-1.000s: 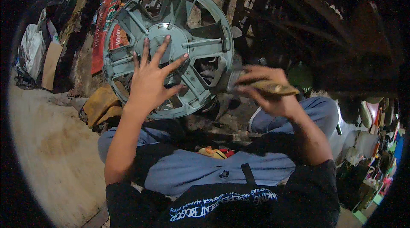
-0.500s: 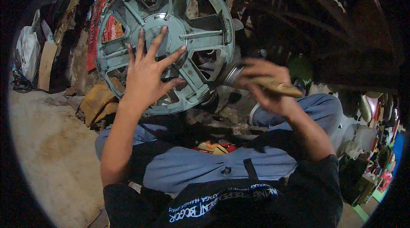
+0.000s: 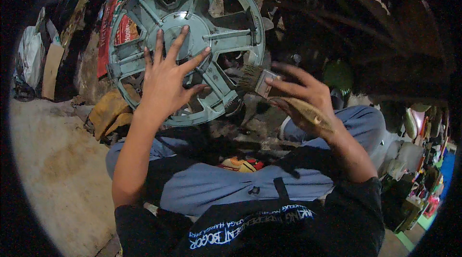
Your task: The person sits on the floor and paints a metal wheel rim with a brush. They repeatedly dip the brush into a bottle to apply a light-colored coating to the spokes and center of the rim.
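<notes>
A round grey-green spoked wheel cover (image 3: pixel 226 38) stands in front of me, its inner side with ribs and a central hub facing me. My left hand (image 3: pixel 166 71) lies over its hub and lower left spokes with the fingers spread wide. In my right hand (image 3: pixel 308 91) is a paintbrush (image 3: pixel 262 81) with a wooden handle and a metal band. Its dark bristles are at the lower right rim of the wheel cover; whether they touch it I cannot tell. The brush handle points down and right across my palm.
A yellow-brown cloth (image 3: pixel 109 112) lies left of the wheel cover, and a red printed sheet (image 3: pixel 109 31) is behind it. White bags (image 3: pixel 31 59) and a cardboard piece (image 3: pixel 52 74) stand far left. My crossed legs (image 3: pixel 356 122) are below; assorted clutter (image 3: pixel 418 180) fills the right side.
The paintbrush in my right hand has turned, its handle end swinging down, and its bristles now show clearly by the rim. The wheel cover has shifted slightly upward; my left hand stays spread on it.
</notes>
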The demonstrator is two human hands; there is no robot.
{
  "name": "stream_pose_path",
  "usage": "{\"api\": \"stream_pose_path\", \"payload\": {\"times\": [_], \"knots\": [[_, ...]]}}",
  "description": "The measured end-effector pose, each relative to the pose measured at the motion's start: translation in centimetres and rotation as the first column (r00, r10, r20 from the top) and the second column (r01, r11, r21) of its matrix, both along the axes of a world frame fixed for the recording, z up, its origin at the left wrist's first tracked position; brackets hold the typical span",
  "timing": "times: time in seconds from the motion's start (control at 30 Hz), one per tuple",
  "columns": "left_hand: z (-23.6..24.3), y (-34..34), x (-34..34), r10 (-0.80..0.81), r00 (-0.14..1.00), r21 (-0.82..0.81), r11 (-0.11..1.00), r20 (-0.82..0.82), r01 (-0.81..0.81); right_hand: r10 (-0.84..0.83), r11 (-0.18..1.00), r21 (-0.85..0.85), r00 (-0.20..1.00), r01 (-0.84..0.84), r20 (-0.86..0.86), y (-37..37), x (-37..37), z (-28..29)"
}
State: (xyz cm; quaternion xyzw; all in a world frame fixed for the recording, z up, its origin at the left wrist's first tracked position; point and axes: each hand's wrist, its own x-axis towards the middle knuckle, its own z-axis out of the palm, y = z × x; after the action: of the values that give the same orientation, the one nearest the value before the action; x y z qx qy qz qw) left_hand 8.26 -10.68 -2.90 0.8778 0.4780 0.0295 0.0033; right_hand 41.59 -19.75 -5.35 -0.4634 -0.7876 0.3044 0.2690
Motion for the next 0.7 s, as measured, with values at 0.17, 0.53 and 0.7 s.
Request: {"api": "stream_pose_path", "payload": {"times": [0.17, 0.53, 0.7], "knots": [[0.3, 0.3, 0.4, -0.026, 1.000, -0.028, 0.999, 0.009, 0.026, 0.173, 0.981, 0.084, 0.985, -0.173, 0.012, -1.1, -1.0, 1.2], [0.1, -0.3, 0.5, -0.012, 1.000, -0.025, 1.000, -0.011, 0.012, 0.103, 0.964, 0.244, 0.995, -0.103, 0.011, -0.4, 0.7, -1.0], [0.2, 0.1, 0.4, -0.034, 0.999, -0.029, 0.999, -0.031, 0.033, 0.129, 0.988, 0.093, 0.988, -0.121, -0.082, -1.3, -0.8, 0.1]]}}
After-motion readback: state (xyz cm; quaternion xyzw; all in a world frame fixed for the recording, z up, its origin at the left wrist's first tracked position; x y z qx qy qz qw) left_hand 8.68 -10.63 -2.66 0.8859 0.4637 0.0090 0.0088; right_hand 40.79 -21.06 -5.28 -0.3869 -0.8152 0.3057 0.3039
